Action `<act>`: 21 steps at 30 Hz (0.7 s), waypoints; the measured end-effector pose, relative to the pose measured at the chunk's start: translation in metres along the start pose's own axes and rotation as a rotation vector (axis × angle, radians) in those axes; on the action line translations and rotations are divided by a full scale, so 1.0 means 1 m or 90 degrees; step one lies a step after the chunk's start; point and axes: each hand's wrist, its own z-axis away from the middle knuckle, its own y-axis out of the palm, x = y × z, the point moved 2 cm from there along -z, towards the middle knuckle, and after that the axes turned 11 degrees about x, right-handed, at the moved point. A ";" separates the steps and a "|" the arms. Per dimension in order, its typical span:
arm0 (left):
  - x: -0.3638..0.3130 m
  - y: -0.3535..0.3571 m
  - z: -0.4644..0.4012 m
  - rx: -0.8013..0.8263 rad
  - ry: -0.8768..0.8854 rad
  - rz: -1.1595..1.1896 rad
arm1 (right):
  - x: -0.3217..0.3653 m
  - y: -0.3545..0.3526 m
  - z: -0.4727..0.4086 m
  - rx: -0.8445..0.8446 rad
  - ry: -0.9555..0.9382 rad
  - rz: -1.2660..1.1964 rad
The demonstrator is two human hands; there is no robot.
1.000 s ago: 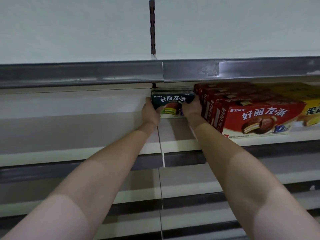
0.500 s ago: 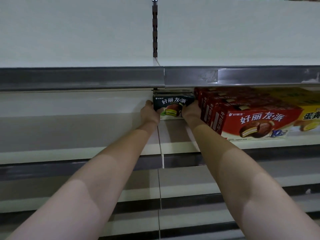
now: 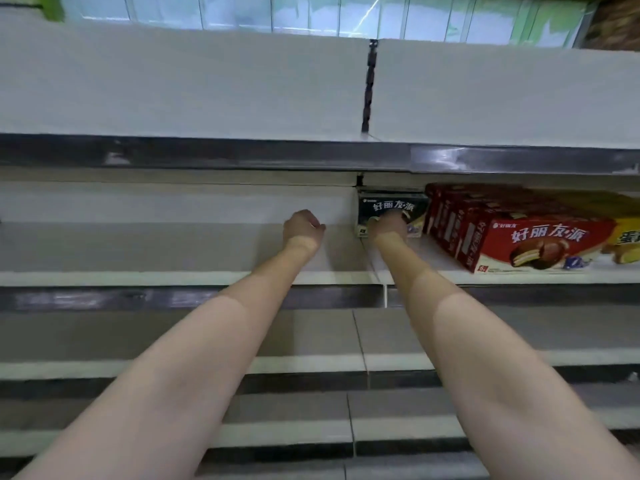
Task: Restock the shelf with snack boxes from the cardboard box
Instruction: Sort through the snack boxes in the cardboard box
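Observation:
A dark green snack box (image 3: 391,204) stands at the back of the middle shelf (image 3: 156,247), just left of a row of red snack boxes (image 3: 540,237). My right hand (image 3: 388,224) presses against the dark box's front face; its fingers are mostly hidden behind the back of the hand. My left hand (image 3: 303,226) hovers over the bare shelf to the left of the box, apart from it, with loosely curled fingers that hold nothing. The cardboard box is out of view.
Yellow snack boxes (image 3: 628,239) sit at the right edge beside the red row. A metal price rail (image 3: 207,152) runs along the upper shelf just above my hands. Lower shelf boards (image 3: 173,334) step out beneath my forearms.
My left hand has let go of the dark box and moved left. My right hand has shifted from the box's right side to its front. The view has tilted upward.

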 end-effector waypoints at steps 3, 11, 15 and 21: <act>0.034 -0.057 0.026 -0.032 -0.015 0.035 | 0.036 0.045 0.047 0.057 -0.095 -0.018; 0.143 -0.269 0.141 -0.188 -0.100 -0.106 | 0.159 0.225 0.216 0.210 -0.352 -0.187; 0.210 -0.372 0.232 -0.261 -0.187 -0.210 | 0.203 0.322 0.312 0.316 -0.403 -0.141; 0.319 -0.487 0.376 -0.352 -0.370 -0.214 | 0.231 0.450 0.470 0.542 -0.509 -0.078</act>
